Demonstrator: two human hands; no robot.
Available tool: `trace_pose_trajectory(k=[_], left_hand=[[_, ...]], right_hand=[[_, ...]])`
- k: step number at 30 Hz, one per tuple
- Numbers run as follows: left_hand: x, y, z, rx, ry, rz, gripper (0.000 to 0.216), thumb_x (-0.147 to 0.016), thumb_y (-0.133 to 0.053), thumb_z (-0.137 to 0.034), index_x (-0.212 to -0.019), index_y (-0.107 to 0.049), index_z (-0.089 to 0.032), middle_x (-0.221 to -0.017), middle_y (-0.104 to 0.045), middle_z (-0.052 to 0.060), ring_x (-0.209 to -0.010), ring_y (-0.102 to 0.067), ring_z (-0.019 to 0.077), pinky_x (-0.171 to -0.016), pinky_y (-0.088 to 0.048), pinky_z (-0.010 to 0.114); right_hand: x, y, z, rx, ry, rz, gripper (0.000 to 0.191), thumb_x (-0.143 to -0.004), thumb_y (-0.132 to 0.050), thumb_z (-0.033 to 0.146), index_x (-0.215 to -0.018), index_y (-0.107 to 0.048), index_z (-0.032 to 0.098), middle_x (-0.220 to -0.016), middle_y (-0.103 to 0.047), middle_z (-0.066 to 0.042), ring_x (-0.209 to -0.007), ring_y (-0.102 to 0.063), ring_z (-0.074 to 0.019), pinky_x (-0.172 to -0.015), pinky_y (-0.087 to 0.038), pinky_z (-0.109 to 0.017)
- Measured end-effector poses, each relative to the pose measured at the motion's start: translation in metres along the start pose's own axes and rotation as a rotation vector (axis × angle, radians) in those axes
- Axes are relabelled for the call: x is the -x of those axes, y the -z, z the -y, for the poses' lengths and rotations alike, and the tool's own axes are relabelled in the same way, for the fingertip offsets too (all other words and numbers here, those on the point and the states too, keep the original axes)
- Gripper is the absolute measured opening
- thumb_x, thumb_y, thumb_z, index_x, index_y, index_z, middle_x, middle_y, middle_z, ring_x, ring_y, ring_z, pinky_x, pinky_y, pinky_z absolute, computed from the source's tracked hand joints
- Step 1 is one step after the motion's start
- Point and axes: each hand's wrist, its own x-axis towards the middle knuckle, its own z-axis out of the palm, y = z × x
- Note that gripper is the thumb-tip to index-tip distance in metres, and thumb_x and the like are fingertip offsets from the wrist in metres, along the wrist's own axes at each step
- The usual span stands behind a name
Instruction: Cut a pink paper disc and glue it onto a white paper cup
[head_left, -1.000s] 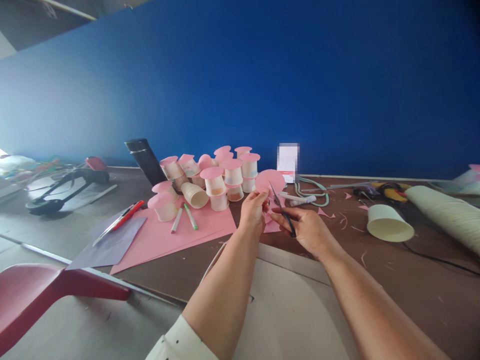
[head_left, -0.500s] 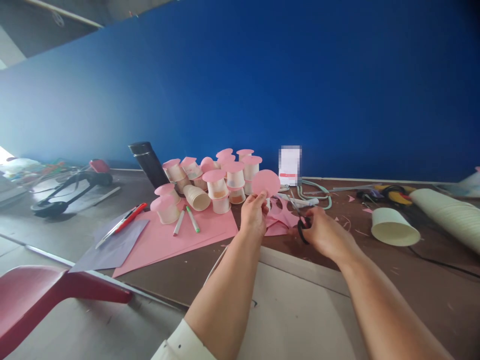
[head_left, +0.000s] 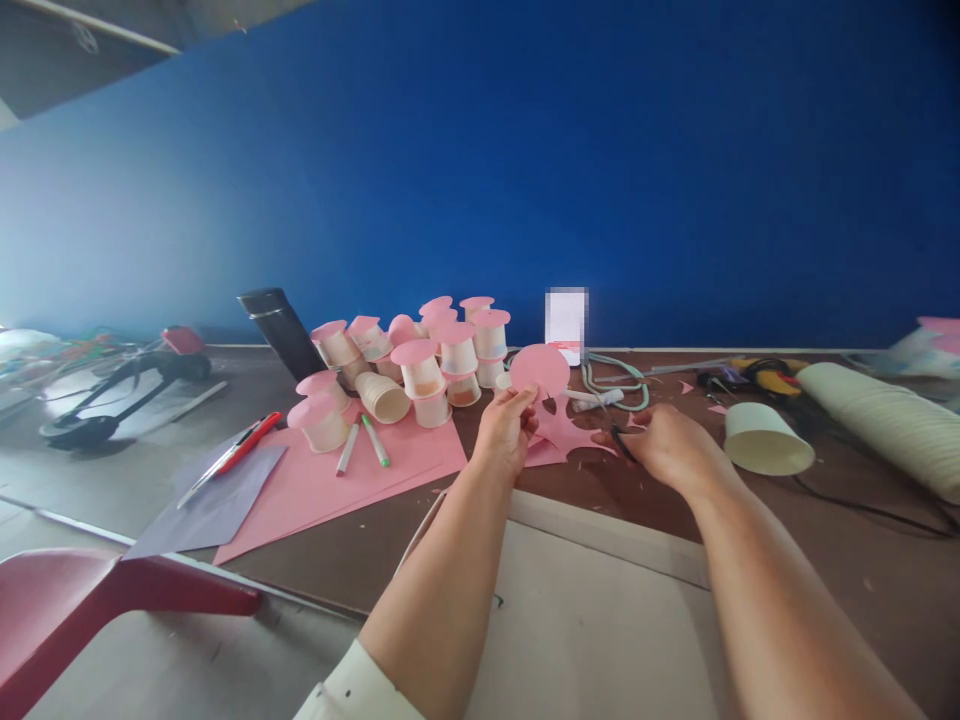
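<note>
My left hand (head_left: pixel 508 432) pinches the lower edge of a round pink paper disc (head_left: pixel 540 371), held up above the table. To its right, my right hand (head_left: pixel 670 447) is closed on a pair of scissors (head_left: pixel 622 443) with dark handles; the blades are hard to make out. Between and below my hands lie pink paper scraps (head_left: pixel 566 432) with curved cut-outs. Left of my left hand stand several paper cups (head_left: pixel 422 376) in stacks, topped with pink paper pieces. One nested stack of cups (head_left: pixel 382 398) lies on its side.
Pink sheets (head_left: pixel 390 474), two markers (head_left: pixel 375 440), a red utility knife (head_left: pixel 251 447) and grey paper (head_left: pixel 225 500) lie at left. A black bottle (head_left: pixel 281 333) leans behind. At right are a tipped cup (head_left: pixel 769 440), a long cup stack (head_left: pixel 885 420) and cables. A red chair (head_left: pixel 67 590) stands front left.
My right hand, with the scissors, has moved right and lower, away from the disc. The disc remains in my left hand. The whole view has shifted slightly.
</note>
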Motion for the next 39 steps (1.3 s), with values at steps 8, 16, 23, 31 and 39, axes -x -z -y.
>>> trace_pose_trajectory(k=[8,16,23,31,39], left_hand=[[0.004,0.001,0.007,-0.243,0.12,0.13,0.032,-0.057,-0.091,-0.023,-0.066,-0.062,-0.014,-0.059,-0.053,-0.002,-0.055,-0.048,0.0057,-0.05,-0.036,0.018],[0.001,0.002,0.008,-0.178,0.049,0.065,0.029,-0.058,-0.088,-0.02,-0.067,-0.061,-0.013,-0.057,-0.053,-0.003,-0.052,-0.046,0.0044,-0.048,-0.033,0.017],[-0.003,0.005,0.001,-0.08,-0.072,0.017,0.028,-0.06,-0.086,-0.02,-0.078,-0.066,-0.013,-0.061,-0.054,-0.005,-0.053,-0.046,0.0022,-0.048,-0.034,0.013],[-0.002,0.004,0.003,-0.075,-0.072,0.03,0.028,-0.06,-0.086,-0.02,-0.075,-0.064,-0.012,-0.058,-0.051,-0.006,-0.05,-0.044,0.0019,-0.047,-0.033,0.013],[-0.002,-0.001,0.001,-0.003,-0.158,-0.027,0.033,-0.06,-0.088,-0.022,-0.068,-0.057,-0.014,-0.057,-0.049,-0.007,-0.048,-0.042,0.0013,-0.047,-0.031,0.013]], right_hand=[[0.005,0.009,0.01,-0.008,-0.081,0.011,0.036,-0.068,-0.069,0.062,-0.067,-0.063,0.026,-0.066,-0.069,-0.009,-0.067,-0.065,-0.0282,-0.057,-0.04,-0.034],[0.0,0.007,0.005,-0.089,-0.056,0.063,0.037,-0.082,-0.058,0.055,-0.073,-0.073,0.022,-0.071,-0.073,-0.011,-0.076,-0.07,-0.0298,-0.065,-0.045,-0.036],[-0.004,0.007,0.002,0.056,-0.334,-0.033,0.054,-0.083,-0.064,0.042,-0.131,-0.06,0.016,-0.117,-0.071,-0.022,-0.106,-0.068,-0.039,-0.081,-0.053,-0.048],[-0.006,0.004,-0.005,0.176,-0.223,-0.12,0.031,-0.086,-0.06,0.033,-0.109,-0.078,0.022,-0.125,-0.066,-0.02,-0.126,-0.053,-0.0408,-0.096,-0.045,-0.05],[0.023,-0.013,0.041,-0.082,0.357,-0.074,0.035,-0.091,-0.055,0.049,-0.115,-0.074,0.03,-0.121,-0.071,-0.005,-0.097,-0.068,-0.0234,-0.079,-0.049,-0.033]])
